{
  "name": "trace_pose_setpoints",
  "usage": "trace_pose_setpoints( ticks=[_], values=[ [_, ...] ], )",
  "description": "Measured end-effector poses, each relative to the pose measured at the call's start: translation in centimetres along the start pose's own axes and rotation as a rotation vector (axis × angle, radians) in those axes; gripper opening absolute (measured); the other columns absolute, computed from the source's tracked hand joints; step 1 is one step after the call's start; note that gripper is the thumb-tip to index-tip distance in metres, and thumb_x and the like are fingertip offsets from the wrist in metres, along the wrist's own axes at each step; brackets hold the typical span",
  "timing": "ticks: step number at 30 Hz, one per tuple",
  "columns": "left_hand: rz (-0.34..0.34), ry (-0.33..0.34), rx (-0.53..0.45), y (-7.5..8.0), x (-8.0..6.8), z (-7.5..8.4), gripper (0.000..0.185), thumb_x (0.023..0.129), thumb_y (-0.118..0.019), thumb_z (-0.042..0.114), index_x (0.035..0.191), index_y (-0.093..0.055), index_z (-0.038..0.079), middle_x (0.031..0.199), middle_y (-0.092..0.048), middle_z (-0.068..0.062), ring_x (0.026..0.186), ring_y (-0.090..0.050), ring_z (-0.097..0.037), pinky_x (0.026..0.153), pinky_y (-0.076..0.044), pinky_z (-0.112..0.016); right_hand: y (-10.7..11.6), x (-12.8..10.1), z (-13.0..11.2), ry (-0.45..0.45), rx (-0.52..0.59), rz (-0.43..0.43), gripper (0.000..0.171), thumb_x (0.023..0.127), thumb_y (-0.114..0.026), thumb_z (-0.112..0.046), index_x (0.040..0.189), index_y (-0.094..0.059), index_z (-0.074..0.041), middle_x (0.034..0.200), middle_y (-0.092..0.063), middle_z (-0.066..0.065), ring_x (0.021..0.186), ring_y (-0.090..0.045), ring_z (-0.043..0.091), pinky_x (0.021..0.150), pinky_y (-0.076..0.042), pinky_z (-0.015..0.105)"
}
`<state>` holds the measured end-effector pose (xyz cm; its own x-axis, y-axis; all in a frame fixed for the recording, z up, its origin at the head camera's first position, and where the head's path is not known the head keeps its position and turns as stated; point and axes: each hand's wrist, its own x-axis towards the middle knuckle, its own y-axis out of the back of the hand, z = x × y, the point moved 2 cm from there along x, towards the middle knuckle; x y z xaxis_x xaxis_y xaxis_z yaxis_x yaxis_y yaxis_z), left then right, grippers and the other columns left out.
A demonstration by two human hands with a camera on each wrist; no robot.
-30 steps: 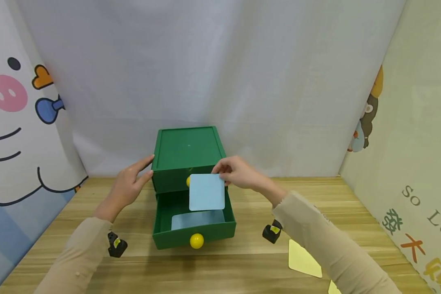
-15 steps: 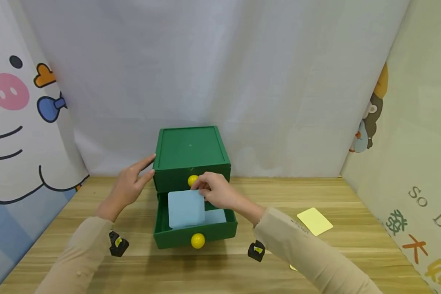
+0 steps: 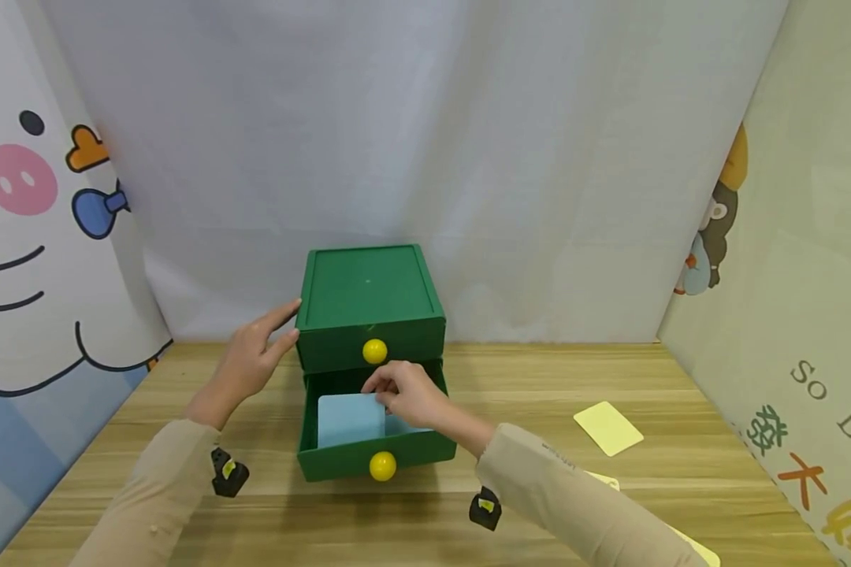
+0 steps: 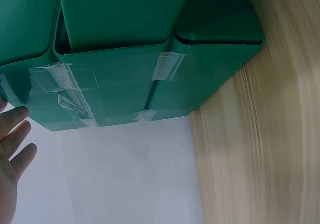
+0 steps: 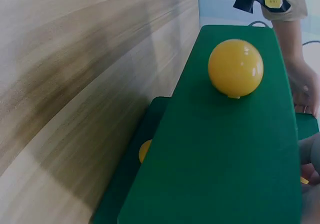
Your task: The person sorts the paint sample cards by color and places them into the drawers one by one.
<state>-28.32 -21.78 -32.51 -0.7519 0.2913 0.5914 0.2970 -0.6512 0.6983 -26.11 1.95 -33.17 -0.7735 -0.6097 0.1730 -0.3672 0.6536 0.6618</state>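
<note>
Right hand [image 3: 413, 394] pinches a square pale-blue card [image 3: 351, 421] below its fingers [image 3: 378, 379]; spread left hand [image 3: 247, 358] likely steadies the green plastic cabinet [image 3: 369, 287].

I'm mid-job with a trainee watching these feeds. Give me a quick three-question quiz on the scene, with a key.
1. Multiple choice: What is the right hand pinching?
A) A yellow card
B) A yellow knob
C) A blue card

2. True or false: The left hand is gripping a drawer knob.

3. Using the views together, which tier of the green cabinet is pulled out?

Key:
1. C
2. False; it is at the cabinet's left side.
3. The middle one: the open drawer sits below the top drawer and above the bottom drawer, which shows in the right wrist view.
</note>
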Motion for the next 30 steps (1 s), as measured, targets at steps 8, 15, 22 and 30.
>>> trace_pose_setpoints(
  ticks=[8,15,22,30],
  values=[
    [-0.002,0.005,0.001,0.0,0.0,0.0,0.045,0.096,-0.045,0.018,0.137,-0.039,-0.001,0.132,-0.044,-0.025,0.119,-0.043,-0.041,0.094,-0.036,-0.056,-0.9,0.8,1.0,-0.057,0.029,-0.057,0.017,0.086,-0.053,0.009,0.094,-0.067,0.003,0.084,-0.062,0.010,0.067,-0.059,0.018,0.057,-0.052,0.019],
    [-0.004,0.013,-0.009,0.0,0.0,0.0,0.045,0.096,-0.044,0.018,0.137,-0.038,-0.002,0.133,-0.044,-0.024,0.120,-0.042,-0.041,0.095,-0.036,-0.056,-1.3,1.3,1.1,-0.092,-0.008,-0.100,0.019,0.085,-0.054,0.010,0.094,-0.068,0.001,0.090,-0.065,0.009,0.071,-0.058,0.014,0.061,-0.051,0.019],
    [0.000,0.013,-0.014,0.1,0.0,0.1,0.045,0.096,-0.045,0.018,0.137,-0.039,-0.001,0.133,-0.044,-0.024,0.119,-0.043,-0.040,0.094,-0.036,-0.057,-1.3,1.4,0.9,-0.090,-0.077,-0.125,0.019,0.084,-0.058,0.007,0.095,-0.069,-0.002,0.092,-0.065,0.008,0.078,-0.057,0.013,0.067,-0.048,0.018],
    [-0.002,0.018,-0.022,0.1,-0.1,0.2,0.045,0.096,-0.045,0.017,0.137,-0.038,-0.001,0.133,-0.044,-0.024,0.120,-0.042,-0.041,0.095,-0.036,-0.057,-0.9,1.3,1.1,-0.092,-0.057,-0.122,0.018,0.083,-0.061,0.003,0.099,-0.068,-0.001,0.096,-0.065,0.008,0.085,-0.059,0.017,0.072,-0.049,0.020]
  ],
)
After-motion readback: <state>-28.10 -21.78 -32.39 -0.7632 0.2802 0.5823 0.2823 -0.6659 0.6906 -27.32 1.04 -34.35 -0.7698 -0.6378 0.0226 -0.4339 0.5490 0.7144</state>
